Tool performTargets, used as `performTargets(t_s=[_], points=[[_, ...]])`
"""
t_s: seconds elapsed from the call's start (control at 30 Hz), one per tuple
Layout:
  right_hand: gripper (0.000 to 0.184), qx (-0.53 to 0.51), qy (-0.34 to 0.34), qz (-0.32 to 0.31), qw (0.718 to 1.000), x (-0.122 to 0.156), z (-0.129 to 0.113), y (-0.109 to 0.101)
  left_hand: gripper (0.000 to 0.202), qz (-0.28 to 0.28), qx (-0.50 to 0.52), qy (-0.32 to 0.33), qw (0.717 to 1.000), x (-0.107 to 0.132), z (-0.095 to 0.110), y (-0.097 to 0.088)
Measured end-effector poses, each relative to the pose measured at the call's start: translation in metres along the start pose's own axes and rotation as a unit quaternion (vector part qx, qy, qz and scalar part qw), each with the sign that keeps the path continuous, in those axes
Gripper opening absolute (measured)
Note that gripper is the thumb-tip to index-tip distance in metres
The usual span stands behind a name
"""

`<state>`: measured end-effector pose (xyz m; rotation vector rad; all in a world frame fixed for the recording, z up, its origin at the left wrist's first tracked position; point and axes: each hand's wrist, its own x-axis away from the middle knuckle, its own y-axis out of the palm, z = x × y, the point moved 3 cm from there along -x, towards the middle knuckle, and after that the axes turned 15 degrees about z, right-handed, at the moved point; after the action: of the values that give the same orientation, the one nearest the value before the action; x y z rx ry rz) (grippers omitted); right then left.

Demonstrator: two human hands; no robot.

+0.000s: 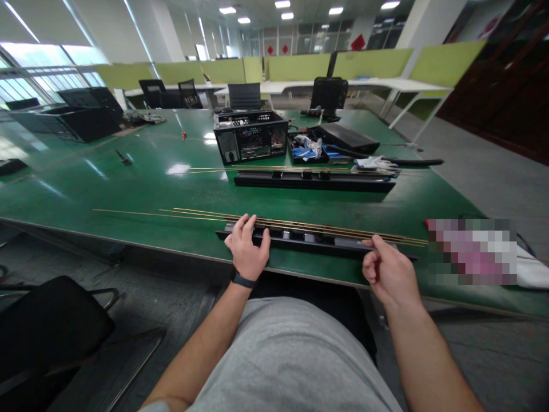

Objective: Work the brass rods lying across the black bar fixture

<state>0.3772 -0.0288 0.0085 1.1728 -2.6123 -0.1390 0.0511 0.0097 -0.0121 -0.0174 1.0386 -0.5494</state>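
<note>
A long black channel-shaped bar (319, 242) lies along the near edge of the green table, with several thin brass-coloured rods (295, 224) stretched lengthwise over it. Their left ends run well past the bar across the table. My left hand (247, 249), a dark band on its wrist, rests over the bar's left part. Its fingers are spread and touch the rods. At the right part of the bar, my right hand (390, 272) is curled, with index finger and thumb brought close together beside the rods. Whatever may be between those fingertips is too small to make out.
A second black bar (315, 182) with rods lies farther back on the green table (141, 191). Behind it stand an open computer case (251, 137) and a tray of blue-and-white gloves (307, 150). A blurred-out pink item (476, 252) lies right. A black chair (51, 326) stands left.
</note>
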Motion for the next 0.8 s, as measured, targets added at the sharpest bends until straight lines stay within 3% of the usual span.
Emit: performTargets(t_s=[0.8], points=[[0.064,-0.005,0.011,0.014,1.0,-0.0016,-0.0004,-0.0001,0.044,0.004,-0.033,0.008,0.999,-0.0033,0.0057,0.0015]])
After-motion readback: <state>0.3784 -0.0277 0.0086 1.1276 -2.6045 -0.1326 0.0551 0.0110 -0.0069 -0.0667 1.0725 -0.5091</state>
